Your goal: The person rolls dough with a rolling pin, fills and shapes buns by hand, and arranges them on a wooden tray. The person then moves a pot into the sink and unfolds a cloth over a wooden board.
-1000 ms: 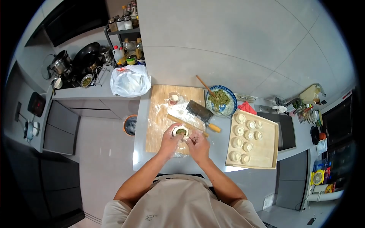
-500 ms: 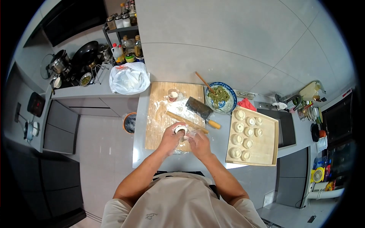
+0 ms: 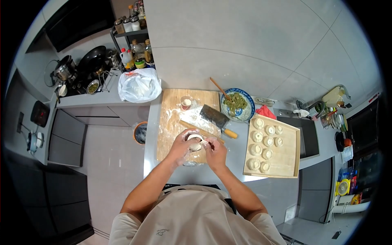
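Observation:
My left hand (image 3: 181,146) is wrapped round a white dough wrapper (image 3: 195,143) over the front part of the floured wooden board (image 3: 169,102). The fingers of my right hand (image 3: 216,154) pinch the wrapper's right edge, which is drawn out a little toward them. Green filling no longer shows in the dough. Just beyond my hands a rolling pin (image 3: 210,136) lies aslant on the board. Behind it rests a cleaver (image 3: 214,116) with a wooden handle. A small cup (image 3: 185,103) with something pale in it stands near the board's back.
Right of the board, a blue-rimmed bowl (image 3: 249,98) holds green filling and a wooden utensil. A wooden tray (image 3: 290,157) bears several round dumplings. At the back left lies a white plastic bag (image 3: 140,85). A sink (image 3: 308,136) is beyond the tray.
The wrapper's edge has been drawn over the green filling, which was visible earlier. My right hand has shifted slightly and now pulls at the dough's right edge.

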The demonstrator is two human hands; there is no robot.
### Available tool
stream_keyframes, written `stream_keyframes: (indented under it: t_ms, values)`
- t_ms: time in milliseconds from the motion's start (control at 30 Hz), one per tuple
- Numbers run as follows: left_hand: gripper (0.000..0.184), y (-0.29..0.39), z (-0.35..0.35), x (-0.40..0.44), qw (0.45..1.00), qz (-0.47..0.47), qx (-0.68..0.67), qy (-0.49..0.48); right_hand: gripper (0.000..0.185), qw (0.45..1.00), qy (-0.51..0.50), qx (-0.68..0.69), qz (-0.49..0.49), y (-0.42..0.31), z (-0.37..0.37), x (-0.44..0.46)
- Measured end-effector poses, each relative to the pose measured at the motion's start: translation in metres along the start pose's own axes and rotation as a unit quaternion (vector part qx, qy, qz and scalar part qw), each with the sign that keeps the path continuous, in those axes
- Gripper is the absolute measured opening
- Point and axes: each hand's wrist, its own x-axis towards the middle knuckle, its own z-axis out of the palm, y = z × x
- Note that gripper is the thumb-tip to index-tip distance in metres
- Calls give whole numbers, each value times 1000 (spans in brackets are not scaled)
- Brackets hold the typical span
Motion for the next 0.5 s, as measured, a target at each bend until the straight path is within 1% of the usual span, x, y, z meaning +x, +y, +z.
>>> stream_keyframes:
  t_ms: [33,67,100,133,167,200,233,267,300,333,367,400,467,500]
  values:
    - [36,-2,4,-2,1000,1,1,0,20,995,17,62,74,-2,4,-1]
    - [38,-5,9,-6,996,-12,-79,23,19,981,33,124,147,-4,7,-2]
    - [40,-8,10,-7,986,-26,-159,46,19,981,33,125,147,-5,11,-4]
    - [40,-11,10,-6,986,-26,-159,47,20,970,23,188,154,-5,15,-5]
    - [42,-14,9,-4,988,6,-145,51,20,955,13,249,160,-5,17,-5]
    - [44,-16,8,-2,989,38,-132,54,20,955,13,249,160,-10,14,-4]
    - [41,-16,7,-2,990,65,-111,56,20,976,9,181,121,-21,7,-2]
    - [41,-16,7,-2,990,64,-112,56,20,990,6,112,81,-27,3,0]
    - [39,-15,5,-2,992,77,-87,39,20,990,6,112,80,-25,2,0]
    - [38,-14,5,-2,994,90,-62,22,21,997,-7,62,41,-22,1,0]
    - [38,-13,5,-2,994,90,-62,22,23,1000,-21,13,2,-19,0,0]
    - [36,-10,7,-4,993,79,-82,32,23,1000,-20,13,2,-17,-1,1]
    - [34,-9,9,-4,992,68,-102,40,24,987,-11,-54,-153,-11,-3,4]
    - [33,-11,9,-3,992,82,-78,49,24,987,-10,-54,-153,-9,-4,6]
